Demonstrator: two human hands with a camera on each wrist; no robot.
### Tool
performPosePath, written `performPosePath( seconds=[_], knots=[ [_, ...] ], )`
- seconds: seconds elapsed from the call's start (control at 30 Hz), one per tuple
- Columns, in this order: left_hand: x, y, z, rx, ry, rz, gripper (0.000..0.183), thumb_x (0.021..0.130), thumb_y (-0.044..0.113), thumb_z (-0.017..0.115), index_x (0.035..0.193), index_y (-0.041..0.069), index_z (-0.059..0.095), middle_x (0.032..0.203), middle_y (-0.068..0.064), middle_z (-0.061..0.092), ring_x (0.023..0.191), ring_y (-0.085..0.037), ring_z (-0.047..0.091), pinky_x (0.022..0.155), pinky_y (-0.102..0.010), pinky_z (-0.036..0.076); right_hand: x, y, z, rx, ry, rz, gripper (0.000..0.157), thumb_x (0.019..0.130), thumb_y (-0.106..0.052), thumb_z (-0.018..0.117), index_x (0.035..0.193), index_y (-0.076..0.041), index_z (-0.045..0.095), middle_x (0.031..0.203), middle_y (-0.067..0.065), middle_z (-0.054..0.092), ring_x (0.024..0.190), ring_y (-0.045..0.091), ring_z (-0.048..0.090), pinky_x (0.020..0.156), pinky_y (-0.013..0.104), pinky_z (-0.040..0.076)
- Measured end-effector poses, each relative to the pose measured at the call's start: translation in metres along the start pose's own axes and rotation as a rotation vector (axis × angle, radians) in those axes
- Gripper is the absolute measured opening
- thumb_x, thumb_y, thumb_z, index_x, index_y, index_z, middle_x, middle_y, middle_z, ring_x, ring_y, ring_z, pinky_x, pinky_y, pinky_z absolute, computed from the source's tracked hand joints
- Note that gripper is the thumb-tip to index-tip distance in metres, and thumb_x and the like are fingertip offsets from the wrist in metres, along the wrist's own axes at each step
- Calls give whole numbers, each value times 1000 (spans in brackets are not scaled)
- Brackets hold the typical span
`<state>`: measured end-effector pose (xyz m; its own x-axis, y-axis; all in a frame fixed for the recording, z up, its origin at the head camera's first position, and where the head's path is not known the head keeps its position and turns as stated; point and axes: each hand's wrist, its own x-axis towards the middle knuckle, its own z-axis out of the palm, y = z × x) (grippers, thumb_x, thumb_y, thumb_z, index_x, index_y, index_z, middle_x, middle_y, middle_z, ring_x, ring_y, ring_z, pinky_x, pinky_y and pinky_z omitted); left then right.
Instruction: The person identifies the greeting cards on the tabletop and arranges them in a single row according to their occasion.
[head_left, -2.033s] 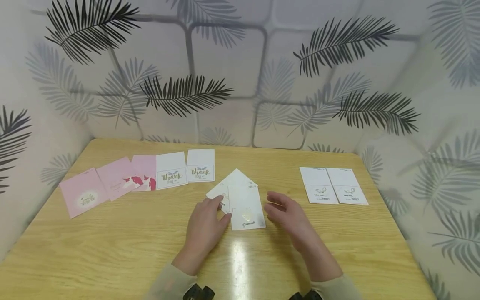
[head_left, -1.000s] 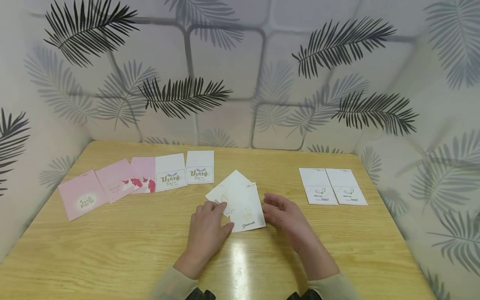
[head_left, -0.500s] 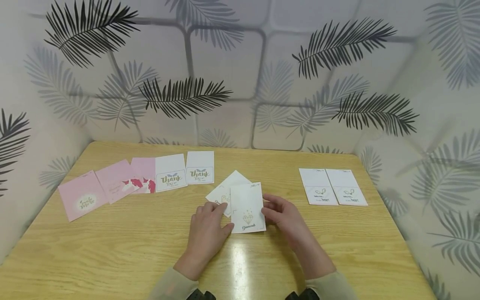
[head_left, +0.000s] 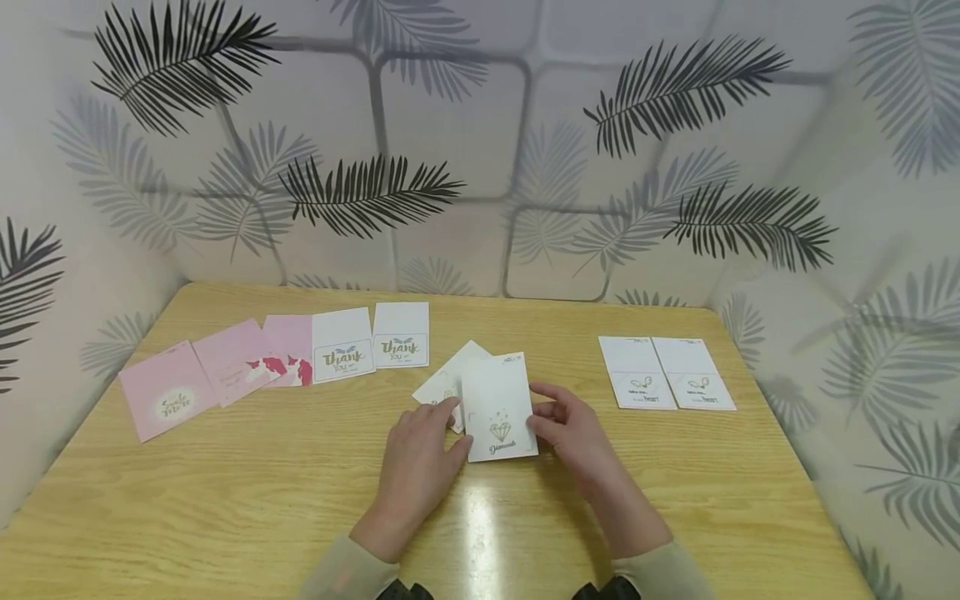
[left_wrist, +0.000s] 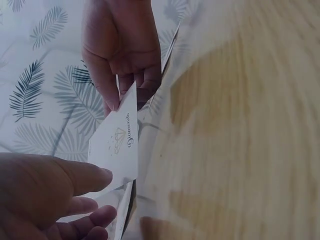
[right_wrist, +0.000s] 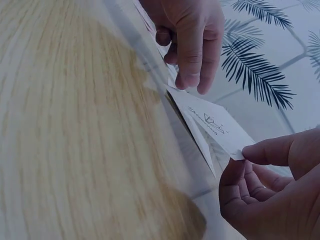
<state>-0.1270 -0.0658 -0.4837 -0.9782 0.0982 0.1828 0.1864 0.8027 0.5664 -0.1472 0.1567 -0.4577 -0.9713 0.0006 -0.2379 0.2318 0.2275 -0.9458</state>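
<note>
Sliding up mid-frame: white rectangular paper card with gold diamond, long axis running up-frame between hands; my right hand pinching, left hand loosely touching.

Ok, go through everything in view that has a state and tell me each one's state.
Diamonds card: print up, right side raised
Card beneath: partly covered, askew
Pink cards: laid out, middle one overlapping its right neighbour
Thank You cards: side by side, print up
Heart cards: side by side, print up
Right hand: pinching Diamonds card's edge
Left hand: at Diamonds card's left edge, grip unclear
</note>
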Motion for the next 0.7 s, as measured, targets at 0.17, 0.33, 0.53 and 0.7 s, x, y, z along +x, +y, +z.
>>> performPosePath(
  seconds=[0.17,0.33,0.53,0.7],
  knots=[
    [2,4,-2,-54,29,15,46,97,18,84,139,4,72,101,-1,76,95,-30,67,93,-51,53,1,-2,-6,14,14,0,53,105,0,69,157,-7,59,124,17,71,112,27,62,94,31,51],
    [4,10,-1,-114,44,35,43,99,15,81,139,4,72,100,0,78,96,-29,70,89,-49,56,1,-4,-11,60,29,9,52,105,1,69,155,-7,60,123,16,69,110,25,61,94,32,53],
    [8,24,2,-154,42,47,44,100,16,81,140,4,71,96,3,78,97,-28,73,98,-49,56,1,-6,-18,145,61,1,50,107,3,66,155,-5,58,121,15,67,105,21,62,88,28,55],
    [11,33,7,-164,45,65,44,100,15,81,141,3,71,98,2,78,94,-26,72,101,-51,55,0,-9,-25,182,96,7,49,108,2,65,156,-4,56,125,15,66,107,21,62,87,26,56]
  ],
)
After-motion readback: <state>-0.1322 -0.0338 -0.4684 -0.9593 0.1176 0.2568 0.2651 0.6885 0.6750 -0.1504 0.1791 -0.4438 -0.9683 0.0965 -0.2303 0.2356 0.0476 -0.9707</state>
